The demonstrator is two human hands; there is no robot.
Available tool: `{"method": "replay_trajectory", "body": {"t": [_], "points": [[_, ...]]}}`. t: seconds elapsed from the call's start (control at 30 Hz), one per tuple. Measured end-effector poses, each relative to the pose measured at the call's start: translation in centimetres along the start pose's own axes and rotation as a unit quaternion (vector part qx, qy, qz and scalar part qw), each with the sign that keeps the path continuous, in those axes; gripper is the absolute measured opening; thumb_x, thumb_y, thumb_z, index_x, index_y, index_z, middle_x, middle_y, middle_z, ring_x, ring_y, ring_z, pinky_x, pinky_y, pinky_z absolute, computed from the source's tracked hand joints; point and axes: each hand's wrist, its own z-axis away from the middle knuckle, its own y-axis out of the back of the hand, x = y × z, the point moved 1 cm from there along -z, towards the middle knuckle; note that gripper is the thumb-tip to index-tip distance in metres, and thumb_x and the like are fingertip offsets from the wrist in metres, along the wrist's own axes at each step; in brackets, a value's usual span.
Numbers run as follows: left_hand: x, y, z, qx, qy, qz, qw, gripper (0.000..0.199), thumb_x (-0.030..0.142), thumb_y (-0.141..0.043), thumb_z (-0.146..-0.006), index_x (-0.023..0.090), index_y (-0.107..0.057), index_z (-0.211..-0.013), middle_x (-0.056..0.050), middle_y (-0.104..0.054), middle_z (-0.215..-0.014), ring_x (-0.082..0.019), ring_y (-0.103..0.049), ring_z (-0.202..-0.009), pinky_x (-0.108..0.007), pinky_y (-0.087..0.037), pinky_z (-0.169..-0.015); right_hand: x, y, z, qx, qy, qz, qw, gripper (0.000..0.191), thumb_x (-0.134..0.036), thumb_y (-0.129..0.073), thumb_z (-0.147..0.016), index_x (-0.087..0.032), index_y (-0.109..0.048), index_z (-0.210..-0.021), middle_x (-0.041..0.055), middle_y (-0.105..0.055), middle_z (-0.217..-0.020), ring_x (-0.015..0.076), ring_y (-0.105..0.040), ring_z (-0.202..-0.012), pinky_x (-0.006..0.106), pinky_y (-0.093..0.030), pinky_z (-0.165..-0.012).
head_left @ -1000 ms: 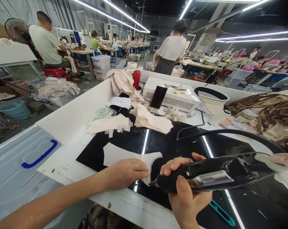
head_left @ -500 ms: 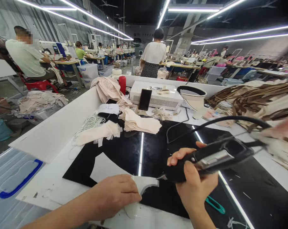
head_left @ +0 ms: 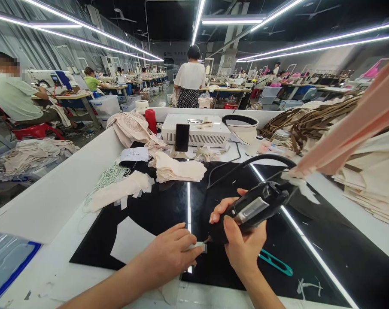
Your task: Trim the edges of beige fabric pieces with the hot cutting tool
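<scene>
Bending in beside this workstation, I see two things in hand at the lower centre of the frame. A pale cut panel (head_left: 130,238) lies flat on a glossy black sheet (head_left: 162,201), itself on the white surface (head_left: 36,274). The left grip (head_left: 173,253) rests over the panel's right portion, fingers loosely bent and close together; whether the thumb pinches an edge underneath, I can't tell. Facing it, the right grip (head_left: 242,240) is wrapped around the front barrel of a black corded hand tool (head_left: 262,206), thumb on top, its narrow metal tip at the panel's right end, touching or just beside it.

I'd judge the panel to be very light, thin and slightly stiff, likely to slide on that shiny backing; flat fingertip pressure near the edge, clear of the tip, would suit it best. The tool looks hard, bulky and rather heavy towards the back, where a thick cable (head_left: 268,158) could tug. Holding the barrel well behind the tip seems right. A pink cloth strip (head_left: 345,133) at the right of the frame seems to meet its tail end.
</scene>
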Motion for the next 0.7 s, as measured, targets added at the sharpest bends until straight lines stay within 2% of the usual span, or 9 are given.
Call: {"method": "replay_trajectory", "body": {"t": [0.3,0.7], "points": [[-0.55,-0.59,0.41,-0.023,0.019,-0.012,0.999,0.026,0.022,-0.073,-0.097,0.018,-0.063,-0.121,-0.002,-0.067,-0.103,-0.019,-0.067,-0.092,-0.042,-0.054,-0.107,0.11,0.03,0.17,-0.006,-0.001,0.007,1.000,0.048,-0.024,-0.073,-0.091,-0.029,-0.050,-0.133,-0.0033,-0.068,-0.086,0.0130,-0.065,-0.062,0.029,-0.057,-0.057],[-0.58,-0.44,0.53,-0.034,0.029,-0.021,0.999,0.023,0.020,-0.071,-0.098,0.018,-0.062,-0.120,-0.002,-0.066,-0.102,-0.019,-0.066,-0.091,-0.042,-0.055,-0.105,0.04,-0.02,-0.06,-0.002,0.005,0.001,1.000,0.047,-0.022,-0.074,-0.091,-0.029,-0.053,-0.132,-0.0036,-0.069,-0.087,0.0126,-0.065,-0.063,0.029,-0.056,-0.059]]}}
